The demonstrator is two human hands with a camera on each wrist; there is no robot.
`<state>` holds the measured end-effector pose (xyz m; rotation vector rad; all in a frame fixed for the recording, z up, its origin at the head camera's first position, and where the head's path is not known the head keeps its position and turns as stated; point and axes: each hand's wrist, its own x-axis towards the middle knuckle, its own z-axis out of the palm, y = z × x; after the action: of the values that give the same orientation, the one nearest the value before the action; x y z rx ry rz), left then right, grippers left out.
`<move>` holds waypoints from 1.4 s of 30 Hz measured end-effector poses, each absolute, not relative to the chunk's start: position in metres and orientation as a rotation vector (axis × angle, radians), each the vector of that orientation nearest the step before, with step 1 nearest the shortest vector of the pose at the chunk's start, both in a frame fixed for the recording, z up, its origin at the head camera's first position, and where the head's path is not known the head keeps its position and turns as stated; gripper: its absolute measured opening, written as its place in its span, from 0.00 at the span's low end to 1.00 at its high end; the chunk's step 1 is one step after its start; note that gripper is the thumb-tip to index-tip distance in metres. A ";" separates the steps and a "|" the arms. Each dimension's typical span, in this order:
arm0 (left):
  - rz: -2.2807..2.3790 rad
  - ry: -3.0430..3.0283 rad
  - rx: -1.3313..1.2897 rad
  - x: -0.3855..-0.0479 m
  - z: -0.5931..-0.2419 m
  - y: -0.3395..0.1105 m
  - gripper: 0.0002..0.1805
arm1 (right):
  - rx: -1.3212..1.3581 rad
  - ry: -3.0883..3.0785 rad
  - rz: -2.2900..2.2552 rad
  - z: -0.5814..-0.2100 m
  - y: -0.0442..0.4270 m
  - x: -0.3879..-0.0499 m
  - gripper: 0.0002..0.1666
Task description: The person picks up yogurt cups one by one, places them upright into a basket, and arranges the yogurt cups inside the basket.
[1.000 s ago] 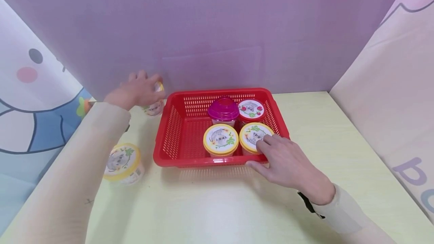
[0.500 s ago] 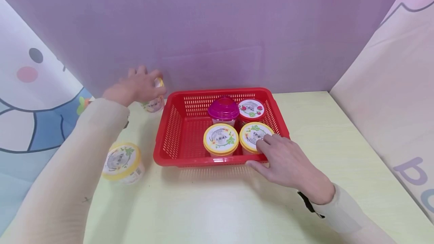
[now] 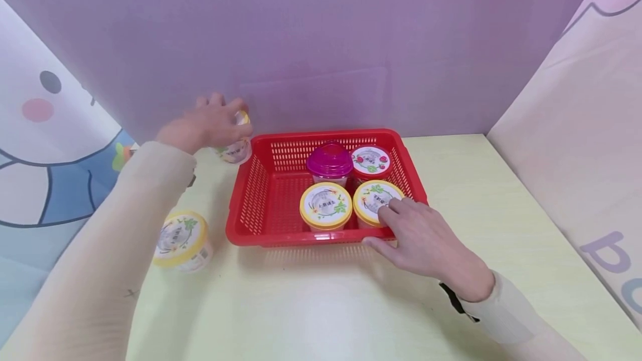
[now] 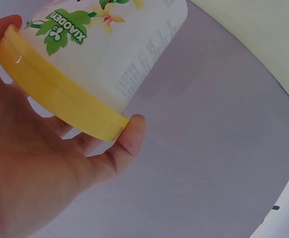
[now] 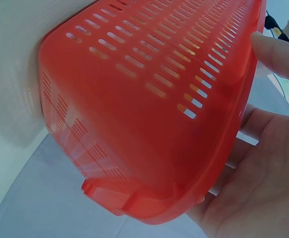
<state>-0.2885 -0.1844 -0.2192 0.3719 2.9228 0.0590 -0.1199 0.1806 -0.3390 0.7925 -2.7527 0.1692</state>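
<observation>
My left hand (image 3: 208, 127) grips a white tub with a yellow lid (image 4: 102, 59) by the lid's edge, just off the basket's far left corner. The left wrist view shows thumb and fingers around that lid; printed flowers and a green leaf mark the tub's side. With my right hand (image 3: 426, 235) I hold the near rim of a red plastic basket (image 3: 281, 240), thumb outside and fingers over the rim. Inside the basket's right half are two yellow-lidded tubs (image 3: 326, 206), a red-lidded tub (image 3: 371, 160) and a cup with a purple domed lid (image 3: 330, 161).
Another yellow-lidded tub (image 3: 183, 241) stands on the pale table (image 3: 311, 305) left of the basket, partly behind my left forearm. A purple cloth wall (image 3: 321, 43) rises close behind the basket. Printed cloth panels close off both sides.
My left hand and the tub it holds have risen slightly and shifted right towards the basket. My right hand keeps its place on the rim.
</observation>
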 end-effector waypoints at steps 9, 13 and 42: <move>0.042 2.915 0.433 -0.289 -0.220 -0.166 0.40 | 0.787 -2.762 0.170 -0.339 0.180 -0.120 0.26; 0.048 2.932 0.453 -0.289 -0.221 -0.157 0.37 | 0.794 -2.755 0.167 -0.339 0.180 -0.120 0.26; 0.086 2.963 0.543 -0.290 -0.247 -0.117 0.37 | 0.795 -2.748 0.174 -0.340 0.178 -0.120 0.25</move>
<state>-0.2902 -0.1174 -0.2468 0.5428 2.9628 0.0860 -0.1196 0.1776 -0.3402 0.7951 -2.7481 0.1743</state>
